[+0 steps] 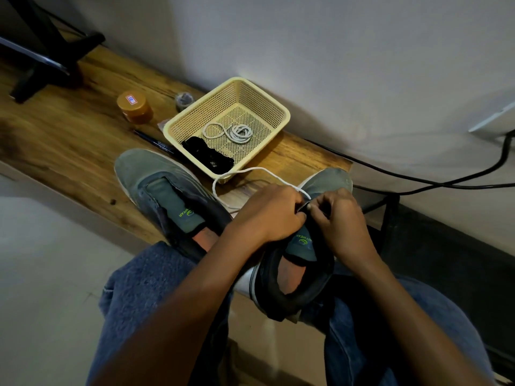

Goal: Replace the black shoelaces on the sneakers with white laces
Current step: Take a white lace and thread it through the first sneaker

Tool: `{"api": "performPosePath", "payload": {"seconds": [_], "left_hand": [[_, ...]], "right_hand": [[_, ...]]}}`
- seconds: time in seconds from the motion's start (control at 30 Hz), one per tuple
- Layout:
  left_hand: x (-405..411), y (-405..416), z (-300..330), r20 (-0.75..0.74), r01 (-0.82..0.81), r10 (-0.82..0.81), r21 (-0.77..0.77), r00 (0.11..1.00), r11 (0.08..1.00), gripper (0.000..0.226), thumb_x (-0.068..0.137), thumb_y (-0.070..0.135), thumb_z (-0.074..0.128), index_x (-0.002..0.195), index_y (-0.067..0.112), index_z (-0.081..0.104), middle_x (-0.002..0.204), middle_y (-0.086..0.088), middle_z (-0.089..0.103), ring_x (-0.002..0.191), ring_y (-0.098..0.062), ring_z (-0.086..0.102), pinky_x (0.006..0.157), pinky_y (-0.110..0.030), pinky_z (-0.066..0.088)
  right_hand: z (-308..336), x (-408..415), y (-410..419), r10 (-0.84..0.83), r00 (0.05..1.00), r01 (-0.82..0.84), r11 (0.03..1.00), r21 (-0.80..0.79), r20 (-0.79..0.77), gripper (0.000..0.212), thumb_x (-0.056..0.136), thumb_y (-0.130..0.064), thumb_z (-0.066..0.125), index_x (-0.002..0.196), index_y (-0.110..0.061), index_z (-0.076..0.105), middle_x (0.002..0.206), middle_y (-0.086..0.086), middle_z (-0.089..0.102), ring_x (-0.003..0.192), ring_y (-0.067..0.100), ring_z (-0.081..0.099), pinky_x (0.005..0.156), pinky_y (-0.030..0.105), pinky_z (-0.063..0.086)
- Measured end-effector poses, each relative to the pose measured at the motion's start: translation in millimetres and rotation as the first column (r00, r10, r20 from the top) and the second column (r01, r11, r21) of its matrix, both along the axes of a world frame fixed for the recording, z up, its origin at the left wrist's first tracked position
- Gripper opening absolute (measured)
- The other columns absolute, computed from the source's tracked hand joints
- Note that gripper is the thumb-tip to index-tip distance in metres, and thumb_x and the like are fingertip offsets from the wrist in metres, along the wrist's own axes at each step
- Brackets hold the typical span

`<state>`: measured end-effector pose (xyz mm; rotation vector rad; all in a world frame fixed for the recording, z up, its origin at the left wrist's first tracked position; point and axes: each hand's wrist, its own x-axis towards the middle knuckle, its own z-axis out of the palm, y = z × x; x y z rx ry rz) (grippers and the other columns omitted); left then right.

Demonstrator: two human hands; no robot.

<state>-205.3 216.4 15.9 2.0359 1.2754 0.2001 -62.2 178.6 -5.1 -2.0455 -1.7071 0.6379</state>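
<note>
Two bare forearms rise from the bottom of the frame over blue jeans (145, 296) and meet just right of centre above a grey sneaker (303, 246) propped heel-toward-camera on the person's lap, its toe resting on the edge of the wooden desk (69, 135). The left hand (274, 215) curls over the sneaker's eyelet area, its grip closed with thumb and fingertips pinching at the lacing. The right hand (340, 218) sits just beside it, fingers bent and pinching the white lace (250, 169) where the two hands touch. From that pinch the lace arcs up and to the left, looping over the desk and touching the near corner of the cream plastic basket (281, 112). A second grey sneaker (161, 188), unlaced, lies on the desk at centre left, beside the left wrist. Inside the basket, at upper centre, lie a coiled white lace (231, 132) and a bundle of black laces (209, 156). To the basket's left stand an orange jar (135, 105) and a pen (156, 140). A black cable (418, 179) runs along the right.
</note>
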Motion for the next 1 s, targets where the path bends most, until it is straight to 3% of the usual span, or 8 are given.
{"api": "performPosePath", "payload": {"seconds": [0.13, 0.2, 0.27, 0.37, 0.53, 0.8, 0.87, 1.0], "left_hand": [[4.7, -2.4, -3.4, 0.034, -0.15, 0.151, -0.03, 0.988, 0.988, 0.034, 0.095, 0.024, 0.05, 0.063, 0.015, 0.053, 0.073, -0.01, 0.059, 0.083, -0.033, 0.059, 0.064, -0.035, 0.041], [3.4, 1.8, -4.3, 0.078, -0.195, 0.201, -0.082, 0.976, 0.977, 0.027, 0.098, 0.021, 0.046, 0.076, 0.017, 0.063, 0.082, -0.009, 0.067, 0.082, -0.028, 0.062, 0.067, -0.033, 0.044], [1.8, 5.5, -5.2, 0.148, -0.219, 0.245, -0.174, 0.958, 0.96, 0.02, 0.097, 0.018, 0.051, 0.089, 0.022, 0.069, 0.079, 0.0, 0.07, 0.065, -0.012, 0.063, 0.057, -0.017, 0.045], [3.8, 7.6, -9.2, 0.197, -0.237, 0.288, -0.246, 0.937, 0.94, 0.012, 0.091, 0.016, 0.062, 0.083, 0.023, 0.069, 0.065, 0.009, 0.062, 0.047, -0.001, 0.057, 0.045, -0.007, 0.038], [5.5, 12.5, -13.3, 0.206, -0.208, 0.267, -0.267, 0.941, 0.941, 0.013, 0.087, 0.017, 0.068, 0.076, 0.023, 0.066, 0.062, 0.006, 0.062, 0.054, -0.008, 0.062, 0.061, -0.022, 0.048], [5.0, 15.6, -14.5, 0.136, -0.296, 0.342, -0.273, 0.93, 0.915, 0.024, 0.094, 0.013, 0.055, 0.072, 0.022, 0.055, 0.068, 0.006, 0.062, 0.06, -0.014, 0.065, 0.072, -0.03, 0.054], [-1.3, 18.7, -9.5, 0.128, -0.371, 0.417, -0.278, 0.9, 0.886, 0.022, 0.098, 0.013, 0.048, 0.079, 0.022, 0.054, 0.079, 0.002, 0.066, 0.065, -0.015, 0.069, 0.071, -0.033, 0.057], [-18.6, 28.9, 1.1, 0.211, -0.577, 0.611, -0.204, 0.763, 0.791, 0.013, 0.1, 0.017, 0.045, 0.09, 0.022, 0.052, 0.092, 0.004, 0.064, 0.071, -0.014, 0.069, 0.072, -0.038, 0.059]], "right_hand": [[5.2, 2.0, 3.6, -0.04, 0.999, 0.039, 0.999, -0.027, -0.025, 0.009, 0.085, -0.019, 0.07, 0.078, -0.013, 0.07, 0.088, 0.007, 0.064, 0.085, 0.022, 0.06, 0.077, 0.041, 0.05], [10.0, 1.0, 3.3, -0.05, 0.997, 0.048, 0.998, -0.033, -0.055, 0.007, 0.084, -0.017, 0.072, 0.079, -0.013, 0.073, 0.084, 0.004, 0.066, 0.081, 0.018, 0.061, 0.075, 0.036, 0.05], [13.5, -0.7, 2.1, -0.065, 0.996, 0.063, 0.997, -0.035, -0.068, 0.005, 0.082, -0.015, 0.073, 0.078, -0.014, 0.075, 0.081, 0.001, 0.067, 0.076, 0.015, 0.061, 0.072, 0.033, 0.05], [16.1, -0.3, 1.6, -0.121, 0.988, 0.118, 0.992, -0.042, -0.099, 0.008, 0.078, -0.015, 0.077, 0.073, -0.02, 0.075, 0.073, -0.006, 0.069, 0.07, 0.01, 0.063, 0.07, 0.032, 0.053], [19.1, 1.7, 0.5, -0.177, 0.969, 0.17, 0.984, -0.054, -0.171, 0.027, 0.074, -0.014, 0.081, 0.062, -0.03, 0.062, 0.063, -0.017, 0.062, 0.062, -0.002, 0.059, 0.062, 0.022, 0.051], [16.6, 1.7, 1.5, -0.076, 0.995, 0.071, 0.994, -0.077, -0.057, 0.031, 0.073, -0.017, 0.08, 0.067, -0.038, 0.058, 0.076, -0.017, 0.063, 0.095, 0.02, 0.062, 0.088, 0.046, 0.047], [17.1, 2.8, 0.6, -0.026, 0.999, 0.029, 0.995, -0.09, 0.035, 0.024, 0.076, -0.019, 0.078, 0.079, -0.036, 0.062, 0.093, -0.011, 0.061, 0.109, 0.023, 0.05, 0.089, 0.035, 0.036], [18.3, 10.4, 1.8, -0.046, 0.988, 0.063, 0.992, -0.108, 0.148, 0.026, 0.076, -0.025, 0.078, 0.101, -0.027, 0.07, 0.111, 0.002, 0.057, 0.115, 0.027, 0.041, 0.088, 0.037, 0.034]]}}
